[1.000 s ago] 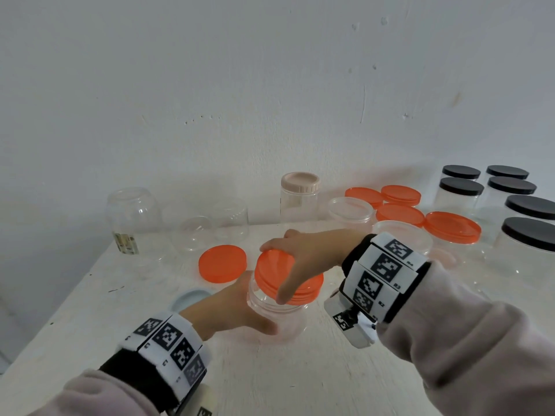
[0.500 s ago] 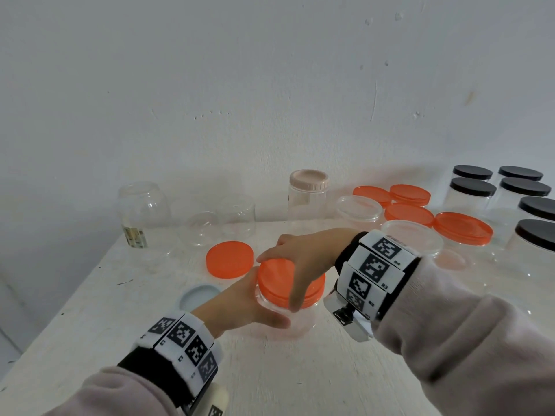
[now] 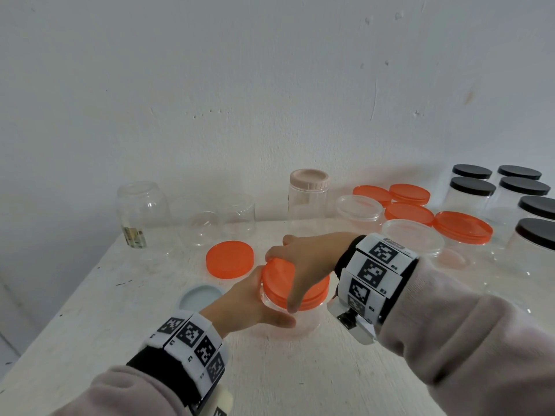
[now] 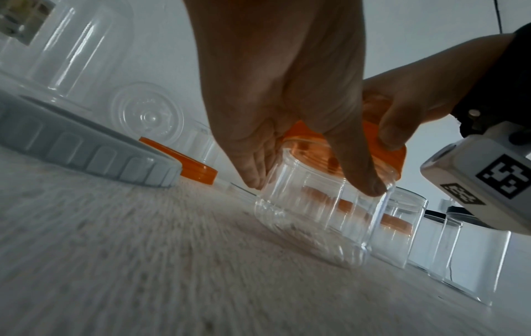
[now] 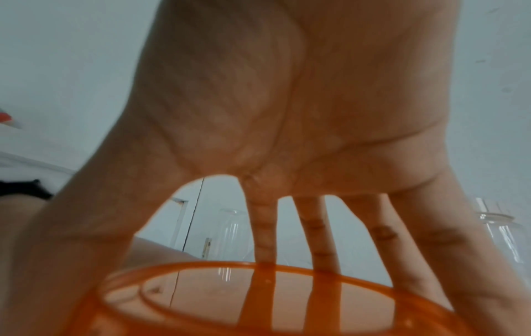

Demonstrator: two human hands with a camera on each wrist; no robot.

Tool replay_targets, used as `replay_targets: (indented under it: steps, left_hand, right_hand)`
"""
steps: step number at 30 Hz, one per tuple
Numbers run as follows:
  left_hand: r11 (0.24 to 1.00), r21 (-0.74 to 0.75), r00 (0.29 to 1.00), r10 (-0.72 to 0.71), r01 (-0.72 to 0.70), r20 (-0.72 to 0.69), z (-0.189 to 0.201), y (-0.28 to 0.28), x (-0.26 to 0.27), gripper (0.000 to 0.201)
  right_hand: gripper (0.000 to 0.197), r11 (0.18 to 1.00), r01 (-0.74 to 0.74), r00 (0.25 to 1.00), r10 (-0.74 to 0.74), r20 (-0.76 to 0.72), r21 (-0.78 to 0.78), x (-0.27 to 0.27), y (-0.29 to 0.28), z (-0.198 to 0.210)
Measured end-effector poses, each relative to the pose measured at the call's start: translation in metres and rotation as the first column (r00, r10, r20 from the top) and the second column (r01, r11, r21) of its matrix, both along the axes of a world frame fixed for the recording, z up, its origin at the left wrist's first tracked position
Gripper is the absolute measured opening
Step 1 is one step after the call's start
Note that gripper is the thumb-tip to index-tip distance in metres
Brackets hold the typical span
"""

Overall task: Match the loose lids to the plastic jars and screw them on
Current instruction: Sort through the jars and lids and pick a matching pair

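Jar (image 3: 303, 318), clear plastic, stands upright on the white table (image 3: 300, 379) near the front middle, with an orange lid (image 3: 279, 276) sitting on its mouth. Left hand (image 3: 243, 304) wraps the jar body from the left, thumb along the near side and fingers curled round the far wall; the left wrist view shows thumb and fingertips pressed on the clear wall just under the lid. Right hand (image 3: 309, 259) comes over the top from the right, fingers spread and curled down over the lid rim, thumb on the near edge; the right wrist view shows fingers (image 5: 265, 229) touching the lid's (image 5: 258, 295) far edge. Both wrists wear bands with black-and-white markers. Just left of the jar lies a pale blue lid (image 3: 199, 297), flat on the table. Behind it, a second orange lid (image 3: 229, 259) sits on a low clear jar. Farther back along the wall: open clear jars at left (image 3: 141, 211), a tall jar with a beige lid (image 3: 308, 193) in the middle, a cluster of orange-lidded and clear-lidded jars (image 3: 420, 217) to the right, and black-lidded jars (image 3: 510, 199) at the far right.
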State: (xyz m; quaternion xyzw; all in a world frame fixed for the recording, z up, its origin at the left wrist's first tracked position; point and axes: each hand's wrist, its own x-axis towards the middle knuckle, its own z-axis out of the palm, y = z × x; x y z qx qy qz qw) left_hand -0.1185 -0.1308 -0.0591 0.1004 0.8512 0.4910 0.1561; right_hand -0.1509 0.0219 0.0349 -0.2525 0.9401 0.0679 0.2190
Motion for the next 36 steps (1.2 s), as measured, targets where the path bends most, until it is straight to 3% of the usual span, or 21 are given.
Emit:
replay_targets:
  steps: [10,22,36]
  left_hand:
    - [0.999,-0.041,0.998,0.001,-0.003,-0.06,-0.005,0.002,-0.003,0.106]
    - [0.998,0.036,0.998,-0.043,0.044,-0.041,-0.004,0.001,-0.002,0.107]
    - [1.0,0.017,0.999,-0.02,0.021,-0.033,-0.007,0.001,-0.005,0.107]
  right_hand:
    - [0.096,0.997,-0.032,0.999,0.031,-0.013,-0.064,-0.003,0.006,-0.007]
    - [0.096,0.988,-0.135,0.981,0.144,0.13,-0.08,-0.005,0.012,0.005]
    - [0.099,0.995,0.096,0.995,-0.096,-0.004,-0.029,0.002,0.006,-0.008]
